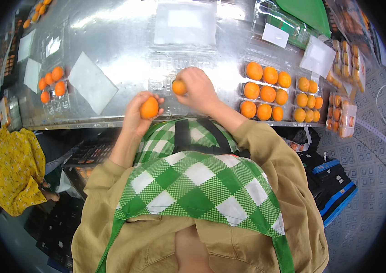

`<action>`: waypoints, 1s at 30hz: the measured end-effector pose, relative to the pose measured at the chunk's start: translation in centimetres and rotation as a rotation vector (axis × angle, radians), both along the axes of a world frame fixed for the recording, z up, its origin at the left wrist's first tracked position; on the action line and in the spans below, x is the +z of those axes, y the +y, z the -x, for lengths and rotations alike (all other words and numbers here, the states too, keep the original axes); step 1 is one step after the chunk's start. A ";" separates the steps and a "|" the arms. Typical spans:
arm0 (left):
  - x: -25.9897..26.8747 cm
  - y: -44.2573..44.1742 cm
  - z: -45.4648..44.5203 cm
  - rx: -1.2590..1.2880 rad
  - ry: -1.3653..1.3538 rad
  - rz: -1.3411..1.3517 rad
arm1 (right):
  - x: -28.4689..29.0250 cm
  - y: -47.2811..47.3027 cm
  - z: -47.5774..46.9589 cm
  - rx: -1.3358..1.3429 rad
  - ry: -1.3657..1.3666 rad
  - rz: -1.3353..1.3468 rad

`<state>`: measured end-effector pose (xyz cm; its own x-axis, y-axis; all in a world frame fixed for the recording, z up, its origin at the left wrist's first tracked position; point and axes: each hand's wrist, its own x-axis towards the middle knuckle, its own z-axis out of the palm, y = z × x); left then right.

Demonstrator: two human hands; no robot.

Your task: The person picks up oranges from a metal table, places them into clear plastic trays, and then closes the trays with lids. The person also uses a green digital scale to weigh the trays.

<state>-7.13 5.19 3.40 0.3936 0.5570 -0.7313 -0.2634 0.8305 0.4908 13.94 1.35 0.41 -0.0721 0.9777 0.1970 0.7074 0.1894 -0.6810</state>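
My left hand (137,112) holds an orange citrus fruit (149,108) near the table's front edge. Another orange fruit (179,87) is gripped in the fingers of my right hand (198,89), above a clear plastic clamshell tray (172,105). The tray lies straight before me on the metal table, its moulded cups showing around my hands. Behind it, the raised clear lid (185,47) has a white pad (185,24) on it. To the right of my right hand, a clear tray holds several orange fruits (267,93) in rows.
More packed fruit trays (308,100) and stacked packs (341,116) line the table's right end. A partly filled tray (56,102) and a loose white pad (93,83) lie left. At the back right is a green container (307,15). A person in yellow floral clothing (13,170) is at lower left.
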 end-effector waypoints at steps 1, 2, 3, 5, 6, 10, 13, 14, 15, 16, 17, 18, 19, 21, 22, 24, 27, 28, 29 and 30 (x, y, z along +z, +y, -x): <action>-0.3 0.1 0.0 -0.057 -0.003 -0.059 | 0.6 0.0 -0.1 -0.098 0.307 0.119; -0.4 0.1 0.0 -0.115 -0.006 -0.119 | 1.4 0.1 -0.3 -0.197 0.614 0.238; 0.0 0.1 -0.3 -0.160 0.026 -0.206 | 2.9 0.3 -0.6 -0.298 0.921 0.360; 1.3 0.0 -1.9 -0.254 0.083 -0.385 | 4.8 0.4 -1.9 -0.280 1.582 0.726; 2.0 0.2 -2.8 -0.287 0.081 -0.431 | 4.6 0.2 -2.5 -0.234 1.658 0.799; 3.7 0.8 -4.8 -0.468 0.152 -0.684 | 6.5 0.3 -1.5 -0.290 1.735 0.802; 3.4 0.7 -5.8 -0.468 0.150 -0.739 | 6.9 -0.2 -1.3 -0.239 1.554 0.710; 3.3 0.7 -5.9 -0.435 0.133 -0.725 | 7.2 -0.4 -1.6 -0.164 1.472 0.704; 3.3 0.6 -5.7 -0.396 0.052 -0.626 | 7.5 -0.7 -2.4 -0.091 1.387 0.698; 3.4 0.5 -5.5 -0.356 -0.030 -0.526 | 7.7 -1.0 -3.0 -0.019 1.302 0.691; 3.4 0.4 -5.3 -0.315 -0.110 -0.426 | 7.9 -1.1 -3.6 0.012 1.186 0.660; 3.4 0.5 -5.1 -0.317 -0.186 -0.336 | 8.0 -1.2 -4.1 0.041 1.069 0.627; 3.4 0.5 -4.8 -0.319 -0.261 -0.245 | 8.1 -1.2 -4.4 0.069 0.952 0.593; 3.3 0.6 -4.6 -0.322 -0.355 -0.141 | 8.2 -1.2 -4.7 0.080 0.818 0.439; 3.1 0.6 -4.6 -0.323 -0.374 -0.127 | 8.3 -1.2 -4.8 0.083 0.748 0.363; 3.1 0.6 -4.6 -0.314 -0.372 -0.129 | 8.5 -1.1 -4.0 0.084 0.655 0.290; 3.5 1.0 -4.3 -0.313 -0.311 -0.185 | 8.1 -1.2 -3.1 0.064 0.579 0.204; 3.7 1.3 -4.2 -0.333 -0.292 -0.211 | 7.9 -1.4 -2.7 0.041 0.582 0.202; 3.7 1.4 -4.2 -0.351 -0.272 -0.238 | 7.8 -1.7 -2.4 0.019 0.586 0.200; 3.6 1.5 -4.1 -0.385 -0.233 -0.271 | 7.7 -1.8 -2.2 0.004 0.531 0.191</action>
